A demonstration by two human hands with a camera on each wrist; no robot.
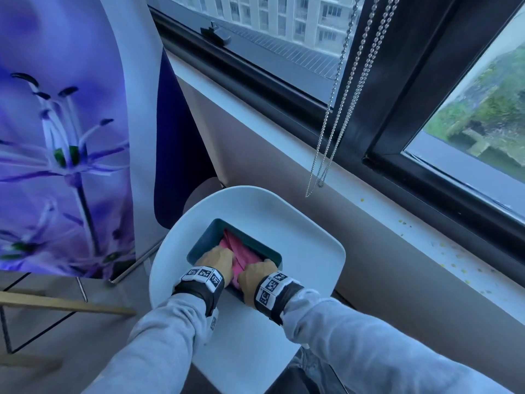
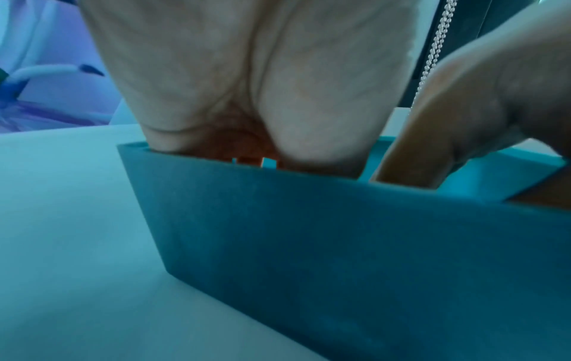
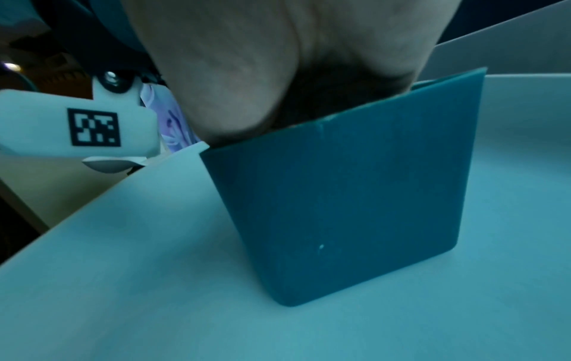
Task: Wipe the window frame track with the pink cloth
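The pink cloth (image 1: 236, 245) lies bunched inside a teal bin (image 1: 246, 229) on a white chair seat (image 1: 301, 237). Both my hands reach down into the bin. My left hand (image 1: 215, 258) and right hand (image 1: 258, 273) sit knuckles-up side by side, fingers curled into the cloth, which is gathered between them. In the left wrist view my left hand (image 2: 247, 85) dips behind the bin wall (image 2: 340, 232), fingertips hidden. The right wrist view shows my right hand (image 3: 271, 63) inside the bin (image 3: 340, 195). The black window frame track (image 1: 443, 194) runs up on the right.
The white sill (image 1: 443, 258) under the frame carries scattered yellow crumbs. Bead chains (image 1: 332, 123) hang over the sill just beyond the chair. A tall flower banner (image 1: 65, 132) on a stand fills the left side. A window latch (image 1: 216, 34) sits far back.
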